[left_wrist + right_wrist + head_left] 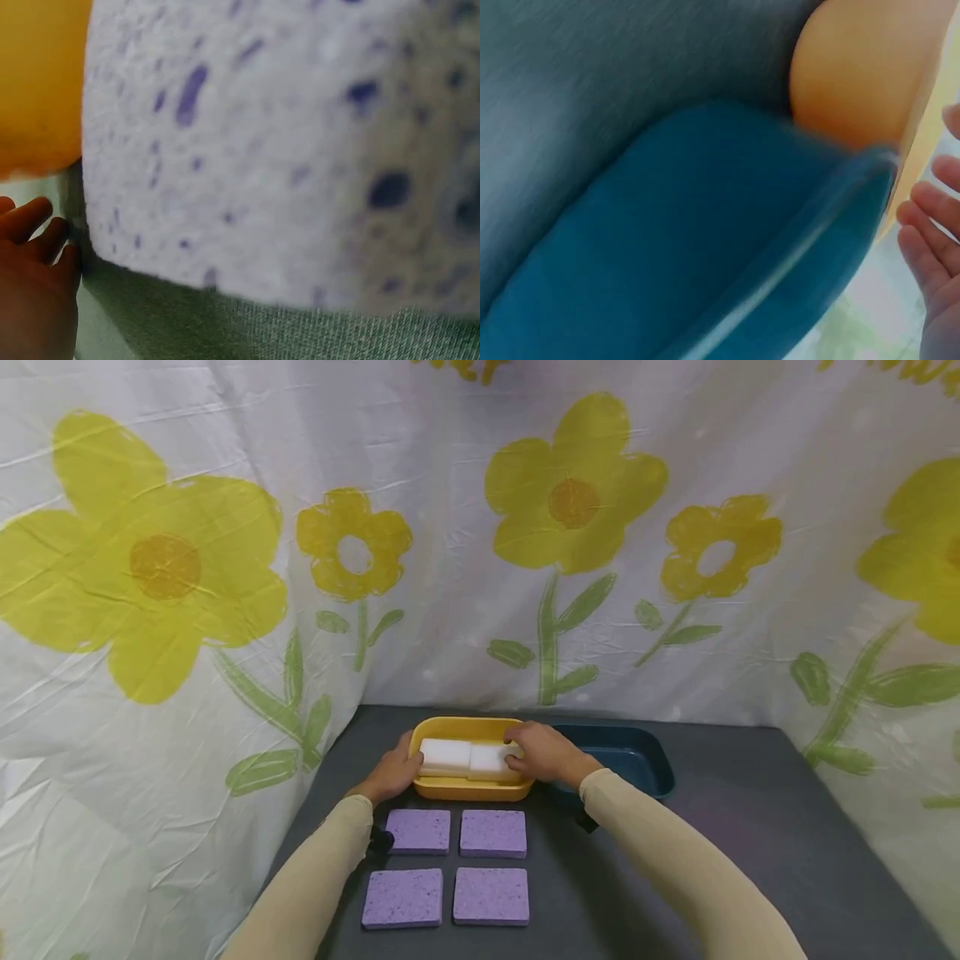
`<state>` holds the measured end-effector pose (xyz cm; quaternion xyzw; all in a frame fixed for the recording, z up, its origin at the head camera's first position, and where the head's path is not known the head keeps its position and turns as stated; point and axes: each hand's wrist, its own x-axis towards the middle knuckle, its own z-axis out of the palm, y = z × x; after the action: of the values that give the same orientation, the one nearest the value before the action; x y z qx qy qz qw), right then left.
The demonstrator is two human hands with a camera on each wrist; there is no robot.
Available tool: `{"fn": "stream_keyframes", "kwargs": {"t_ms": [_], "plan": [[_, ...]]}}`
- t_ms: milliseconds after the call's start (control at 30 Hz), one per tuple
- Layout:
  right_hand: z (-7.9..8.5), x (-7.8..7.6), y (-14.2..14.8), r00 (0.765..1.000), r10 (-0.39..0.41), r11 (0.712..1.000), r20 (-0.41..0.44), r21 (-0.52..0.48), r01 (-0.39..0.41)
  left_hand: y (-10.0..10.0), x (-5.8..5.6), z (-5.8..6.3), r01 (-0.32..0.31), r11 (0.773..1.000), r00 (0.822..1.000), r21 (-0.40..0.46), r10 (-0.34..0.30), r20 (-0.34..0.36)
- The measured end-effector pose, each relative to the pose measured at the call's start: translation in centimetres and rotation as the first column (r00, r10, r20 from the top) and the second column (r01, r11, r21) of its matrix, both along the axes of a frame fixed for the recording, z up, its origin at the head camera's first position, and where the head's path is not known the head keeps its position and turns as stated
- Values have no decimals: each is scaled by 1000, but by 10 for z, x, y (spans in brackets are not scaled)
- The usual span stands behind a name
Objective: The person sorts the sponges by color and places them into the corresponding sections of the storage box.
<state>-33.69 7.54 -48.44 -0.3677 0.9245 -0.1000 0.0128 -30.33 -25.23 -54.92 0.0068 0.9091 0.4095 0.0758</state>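
Two white sponge-like blocks, one on the left (pixel 445 754) and one on the right (pixel 487 760), lie side by side in a yellow tray (pixel 472 792). My left hand (pixel 393 772) grips the tray's left end, thumb by the rim and the left block. At the opposite end my right hand (pixel 549 753) reaches over the rim, thumb and index finger pinching the right block's outer edge. The right wrist view shows the other fingers (pixel 922 217) loosely bent near the yellow wall; the pinch itself is out of sight there.
A dark blue tray (pixel 630 758) stands just right of the yellow one, partly behind my right hand. Several purple speckled sponges (pixel 491 896) lie in two rows in front on the dark grey table (pixel 720 860). A flowered white curtain (pixel 450 635) hangs behind.
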Motion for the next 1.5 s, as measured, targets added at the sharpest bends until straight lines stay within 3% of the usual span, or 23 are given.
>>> {"fn": "stream_keyframes", "kwargs": {"t_ms": [133, 233, 533, 767, 1000, 1233, 1400, 1500], "plan": [[3, -2, 23, 998, 5, 1000, -56, -28, -7, -8, -4, -2, -20, 999, 999, 44, 21, -27], [6, -2, 45, 996, -36, 998, -79, -56, 31, -12, -6, 1, -29, 996, 995, 88, 38, -97], [7, 3, 113, 974, -204, 976, -95, -99, 195, -1, 2, 36, -2, 992, 946, 125, 42, -320], [6, 10, 155, 952, -288, 955, -105, -100, 278, 13, 10, 67, 70, 997, 891, 36, -47, -451], [10, 19, 188, 925, -373, 927, -78, -72, 368, 36, 26, 90, 190, 979, 846, -75, -202, -493], [6, 22, 210, 906, -419, 905, -62, -111, 411, 60, 47, 104, 333, 925, 785, -185, -380, -489], [-9, 25, 218, 891, -453, 882, -12, -152, 446, 74, 63, 106, 445, 854, 711, -271, -521, -473], [-18, 25, 219, 880, -474, 864, 5, -190, 466, 81, 74, 107, 501, 806, 688, -314, -591, -421]]}}
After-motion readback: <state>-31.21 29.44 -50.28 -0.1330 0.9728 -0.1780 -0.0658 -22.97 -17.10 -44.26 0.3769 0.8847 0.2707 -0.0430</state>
